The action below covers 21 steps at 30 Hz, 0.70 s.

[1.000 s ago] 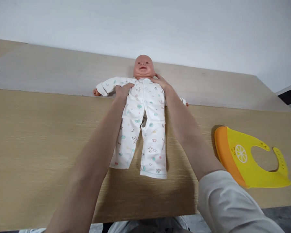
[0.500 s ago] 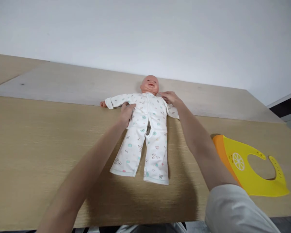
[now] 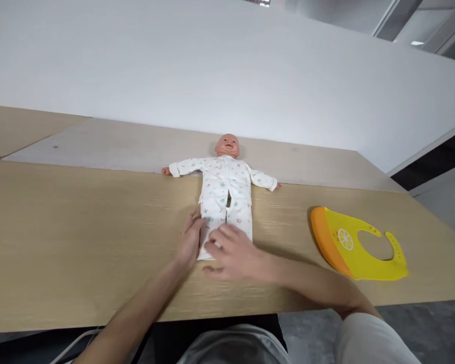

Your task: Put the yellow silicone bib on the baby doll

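A baby doll (image 3: 227, 145) in white printed pyjamas (image 3: 225, 184) lies on its back on the wooden table (image 3: 79, 232), head toward the wall and arms spread. My left hand (image 3: 190, 238) rests beside the doll's left trouser leg, fingers laid along the cloth. Over the trouser cuffs lies my right hand (image 3: 233, 252), fingers stretched out and covering the leg ends. Neither hand grips anything that I can see.
A yellow and orange silicone bib (image 3: 358, 243) lies on the table to the right of the doll. A paler board (image 3: 109, 149) runs along the back against the white wall. The table's near edge is just below my forearms.
Both hands have come down from the doll's shoulders and chest to its trouser legs. The camera has tilted up and back, so the doll looks smaller and farther away.
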Each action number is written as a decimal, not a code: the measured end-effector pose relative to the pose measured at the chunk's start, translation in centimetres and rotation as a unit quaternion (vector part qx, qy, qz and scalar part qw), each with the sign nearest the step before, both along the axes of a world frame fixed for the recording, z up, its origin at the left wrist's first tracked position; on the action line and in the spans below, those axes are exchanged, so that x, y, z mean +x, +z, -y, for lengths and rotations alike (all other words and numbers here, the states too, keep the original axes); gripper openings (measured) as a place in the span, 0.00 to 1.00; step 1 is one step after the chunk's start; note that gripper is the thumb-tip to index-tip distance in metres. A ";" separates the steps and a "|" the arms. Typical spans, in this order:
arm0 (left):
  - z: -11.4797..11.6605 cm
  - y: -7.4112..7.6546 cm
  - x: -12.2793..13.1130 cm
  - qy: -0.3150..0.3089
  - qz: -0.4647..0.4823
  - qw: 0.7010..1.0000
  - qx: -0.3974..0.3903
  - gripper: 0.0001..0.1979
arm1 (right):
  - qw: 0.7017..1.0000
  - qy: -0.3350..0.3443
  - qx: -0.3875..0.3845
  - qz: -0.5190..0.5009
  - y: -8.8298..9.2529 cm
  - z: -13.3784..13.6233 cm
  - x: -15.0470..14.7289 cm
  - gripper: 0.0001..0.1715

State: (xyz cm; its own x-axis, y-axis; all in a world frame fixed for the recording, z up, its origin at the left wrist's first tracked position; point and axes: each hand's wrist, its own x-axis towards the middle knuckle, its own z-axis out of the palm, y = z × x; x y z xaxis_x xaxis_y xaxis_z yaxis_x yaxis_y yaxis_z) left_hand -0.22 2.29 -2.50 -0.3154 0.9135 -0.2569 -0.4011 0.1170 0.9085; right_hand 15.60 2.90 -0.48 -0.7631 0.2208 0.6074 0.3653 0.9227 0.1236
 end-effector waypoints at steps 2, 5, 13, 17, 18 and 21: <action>3.3 0.5 0.2 -0.005 0.005 0.999 -0.035 0.30 | 0.997 -0.039 0.024 0.066 -0.8 2.6 -1.2 0.19; 7.4 -0.3 -1.0 -0.040 -0.034 0.998 -0.047 0.25 | 0.991 -0.101 0.060 0.058 -2.0 3.6 -1.5 0.12; 9.4 -3.0 -3.1 -0.033 -0.505 0.860 0.074 0.24 | 0.993 -0.081 0.085 0.024 -0.6 2.5 -0.9 0.12; 7.4 0.2 -2.8 -0.089 -0.686 0.721 0.039 0.13 | 0.993 -0.072 0.093 0.017 -0.9 2.4 -1.0 0.14; 7.1 0.8 -2.8 -0.096 -0.705 0.702 0.028 0.15 | 0.993 -0.069 0.096 0.014 -1.0 2.5 -1.1 0.13; 7.0 1.2 -3.0 -0.105 -0.718 0.688 0.013 0.16 | 0.993 -0.061 0.101 -0.011 -0.9 3.0 -1.1 0.12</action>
